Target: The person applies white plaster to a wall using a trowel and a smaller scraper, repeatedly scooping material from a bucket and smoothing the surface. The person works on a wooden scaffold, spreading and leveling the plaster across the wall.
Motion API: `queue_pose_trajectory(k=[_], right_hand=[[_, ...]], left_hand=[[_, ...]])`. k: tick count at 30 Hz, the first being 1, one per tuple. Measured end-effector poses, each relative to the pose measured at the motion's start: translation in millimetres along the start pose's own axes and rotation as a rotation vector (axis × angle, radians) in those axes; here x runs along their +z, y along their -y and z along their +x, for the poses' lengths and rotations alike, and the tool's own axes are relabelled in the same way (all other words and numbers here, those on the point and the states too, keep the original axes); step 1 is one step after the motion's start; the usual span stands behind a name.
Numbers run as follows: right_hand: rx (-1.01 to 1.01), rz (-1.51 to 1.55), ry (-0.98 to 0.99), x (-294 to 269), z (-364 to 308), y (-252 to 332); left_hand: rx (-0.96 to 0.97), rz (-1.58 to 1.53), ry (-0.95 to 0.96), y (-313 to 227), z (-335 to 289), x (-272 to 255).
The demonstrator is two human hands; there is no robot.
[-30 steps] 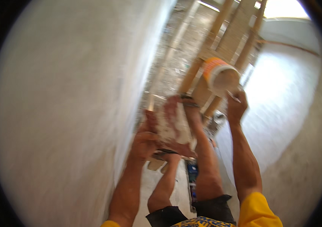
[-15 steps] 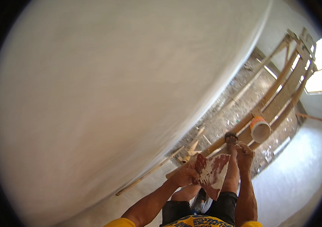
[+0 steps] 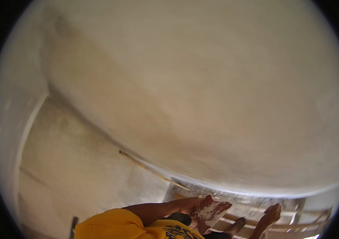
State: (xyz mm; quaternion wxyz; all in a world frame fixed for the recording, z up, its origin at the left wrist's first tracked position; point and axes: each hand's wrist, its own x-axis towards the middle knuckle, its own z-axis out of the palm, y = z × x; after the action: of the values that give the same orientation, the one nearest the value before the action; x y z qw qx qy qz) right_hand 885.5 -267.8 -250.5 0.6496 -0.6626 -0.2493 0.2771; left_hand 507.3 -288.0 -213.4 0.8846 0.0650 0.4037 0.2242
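Observation:
At the lower edge, my left hand (image 3: 190,204) grips the near-left edge of a flat reddish-brown board (image 3: 212,211) smeared with white paste. My right hand (image 3: 273,214) is raised to the right of the board and apart from it, fingers closed. Anything inside that fist is too small or hidden to name. A broad, pale plastered wall (image 3: 201,87) fills most of the view ahead, and neither hand touches it.
Wooden scaffold planks (image 3: 293,226) run below me at the lower right, with one foot (image 3: 239,224) on them. A thin wooden pole (image 3: 153,170) slants along the wall's base. Another wall (image 3: 6,115) stands at the far left.
The view has swung left along the wall, so the bucket and window have left the picture. My left hand still grips the board, and my right fist is now farther from it.

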Motion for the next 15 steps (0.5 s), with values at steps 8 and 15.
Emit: queue_pose_trajectory(k=[8,15], right_hand=[[-0.147,0.066,0.408,-9,-24,60],[-0.119,-0.1,0.859,-35,0,92]], left_hand=[[0.419,-0.323,0.044,86,-46,-20],[0.816,-0.614,-0.116,154,3,-10]])
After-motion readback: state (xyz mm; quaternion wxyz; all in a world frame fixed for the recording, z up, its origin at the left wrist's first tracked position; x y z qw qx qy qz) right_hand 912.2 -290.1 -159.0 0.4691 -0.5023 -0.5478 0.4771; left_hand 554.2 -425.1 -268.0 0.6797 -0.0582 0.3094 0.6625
